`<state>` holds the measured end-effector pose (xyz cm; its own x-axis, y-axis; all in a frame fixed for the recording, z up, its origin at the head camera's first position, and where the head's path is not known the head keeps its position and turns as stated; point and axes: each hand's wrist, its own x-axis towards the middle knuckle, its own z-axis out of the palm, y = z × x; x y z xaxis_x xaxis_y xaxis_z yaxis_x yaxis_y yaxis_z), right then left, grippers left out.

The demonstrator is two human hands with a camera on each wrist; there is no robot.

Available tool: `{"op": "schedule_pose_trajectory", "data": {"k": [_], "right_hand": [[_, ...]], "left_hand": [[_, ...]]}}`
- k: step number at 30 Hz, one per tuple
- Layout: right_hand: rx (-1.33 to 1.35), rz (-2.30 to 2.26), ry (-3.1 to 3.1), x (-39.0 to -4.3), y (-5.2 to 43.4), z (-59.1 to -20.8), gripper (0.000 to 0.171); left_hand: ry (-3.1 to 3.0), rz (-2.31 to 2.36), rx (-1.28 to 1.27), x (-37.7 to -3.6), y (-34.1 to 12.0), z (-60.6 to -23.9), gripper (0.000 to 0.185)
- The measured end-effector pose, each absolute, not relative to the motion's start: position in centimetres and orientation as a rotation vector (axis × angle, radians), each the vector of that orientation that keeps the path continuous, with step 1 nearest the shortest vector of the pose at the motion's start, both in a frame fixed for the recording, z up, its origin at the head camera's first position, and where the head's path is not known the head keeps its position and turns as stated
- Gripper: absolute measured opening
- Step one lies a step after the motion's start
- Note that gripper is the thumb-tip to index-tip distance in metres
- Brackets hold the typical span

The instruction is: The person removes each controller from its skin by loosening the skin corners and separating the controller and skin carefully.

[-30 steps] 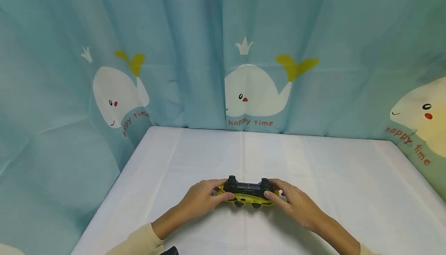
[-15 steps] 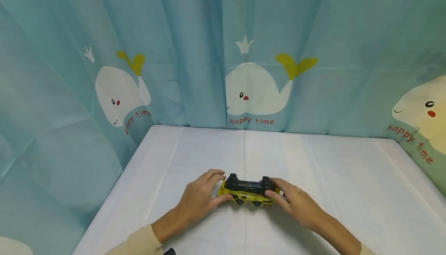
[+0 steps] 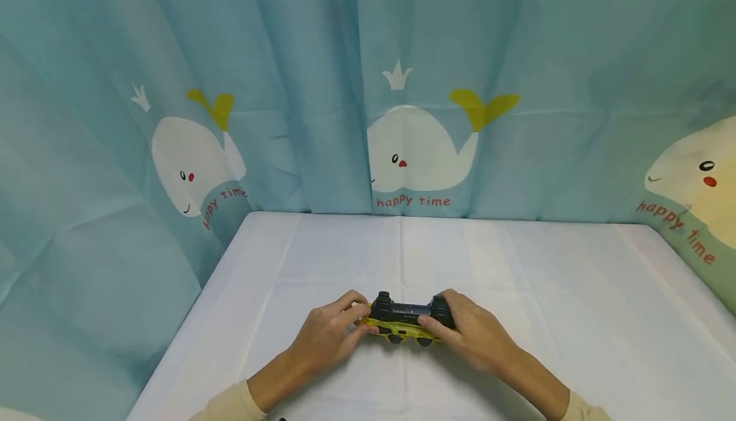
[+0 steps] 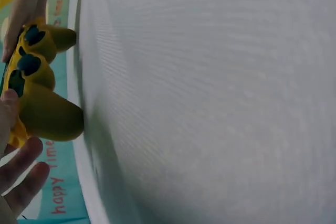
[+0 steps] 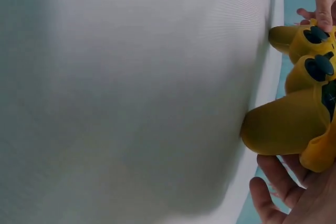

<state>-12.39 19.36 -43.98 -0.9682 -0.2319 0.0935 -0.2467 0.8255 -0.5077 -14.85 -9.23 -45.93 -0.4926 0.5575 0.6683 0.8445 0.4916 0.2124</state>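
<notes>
While my cream sleeves (image 3: 230, 402) sit at the near edge of the view, my left hand (image 3: 329, 335) and right hand (image 3: 470, 335) meet over the controller (image 3: 406, 320) on the near middle of the table (image 3: 575, 319). My left fingers (image 3: 356, 311) curl round its left end, thumb on the yellow face, so that hand grips it. My right fingers are wrapped over the right end, thumb laid along the near yellow edge, gripping as well. From my left wrist the controller (image 4: 37, 85) shows its yellow grips and dark sticks, one horn touching the white cloth. From my right wrist the controller (image 5: 299, 108) rests the same way, with my fingers (image 5: 273, 187) curled beneath it. Farther off the table runs white and creased to its far edge. Behind it hangs a blue curtain (image 3: 299, 57) printed with white whales (image 3: 420, 146) and red "happy time" lettering.
</notes>
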Motion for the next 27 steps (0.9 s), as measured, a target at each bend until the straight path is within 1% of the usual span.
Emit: {"op": "schedule_pose_trajectory", "data": {"k": [4, 8, 11, 15, 19, 24, 27], "right_hand": [[0.446, 0.732, -2.949, -12.6, 19.3, -44.5, 0.048], [0.517, 0.62, -2.878, -12.8, 19.2, -45.1, 0.048], [0.495, 0.601, -2.87, -13.0, 19.1, -45.1, 0.052], [0.449, 0.631, -2.928, -13.0, 19.1, -45.0, 0.068], [0.416, 0.658, -2.974, -12.7, 19.3, -44.8, 0.079], [0.413, 0.659, -2.963, -12.7, 19.5, -44.7, 0.078], [0.419, 0.688, -2.967, -12.7, 19.3, -44.7, 0.074]], "left_hand": [[-2.203, -0.675, -1.217, -14.7, -9.3, -45.9, 0.016], [-2.14, -0.627, -1.264, -14.7, -9.7, -45.9, 0.013], [-2.084, -0.525, -1.308, -14.9, -9.9, -45.7, 0.011], [-2.042, -0.432, -1.35, -15.0, -10.3, -45.6, 0.011], [-2.105, -0.458, -1.368, -15.0, -10.5, -46.1, 0.012], [-2.241, -0.493, -1.331, -14.9, -10.5, -46.2, 0.012], [-2.444, -0.653, -1.27, -14.6, -10.7, -45.6, 0.017]]}}
